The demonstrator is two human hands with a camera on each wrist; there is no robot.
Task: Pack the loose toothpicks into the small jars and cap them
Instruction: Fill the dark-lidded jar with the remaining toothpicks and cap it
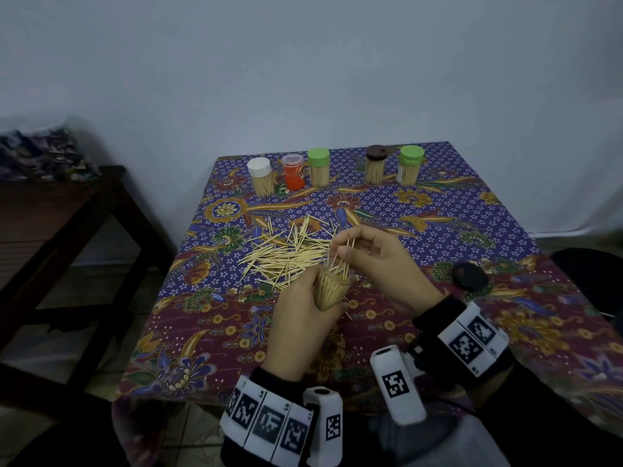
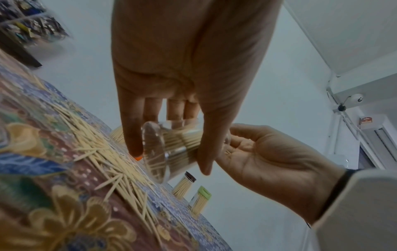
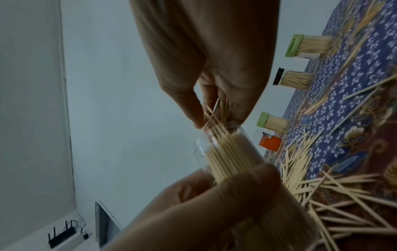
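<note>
Nearest the table's front edge, item one: left hand [image 1: 305, 318], fingers and thumb wrapped round the lower body of a clear jar [image 1: 332, 289], held off the cloth, mouth tilted up and away. Jar nearly full of upright toothpicks; uncapped.

Item two, just above the jar's mouth: right hand [image 1: 381, 264], thumb and fingertips pinching a small bunch of toothpicks [image 3: 217, 115], points already entering the mouth.

Item three, toward the right edge: one dark round cap [image 1: 469, 277], lying flat on the tablecloth [image 1: 438, 332], well apart from both hands; probably this jar's cap.

Item four, mid-table, just beyond the hands: loose toothpicks [image 1: 286, 254] in a scattered heap, many crossing one another.

Item five, along the far edge, left to right: white-capped jar [image 1: 260, 176], orange jar [image 1: 293, 171] with clear lid, green-capped jar [image 1: 318, 167], brown-capped jar [image 1: 375, 164], second green-capped jar [image 1: 410, 165]. All upright, capped; four showed toothpicks inside.

Handling notes, as judged: toothpicks very light, stiff, thin, sharp-ended, liable to snap or fan out; best pinched mid-length in aligned bunches. Jar smooth, light, likely slippery; a hold round its lower wall kept the mouth free.

Writing: none legible on jars or caps. Wrist units carried black-and-white square codes only.
</note>
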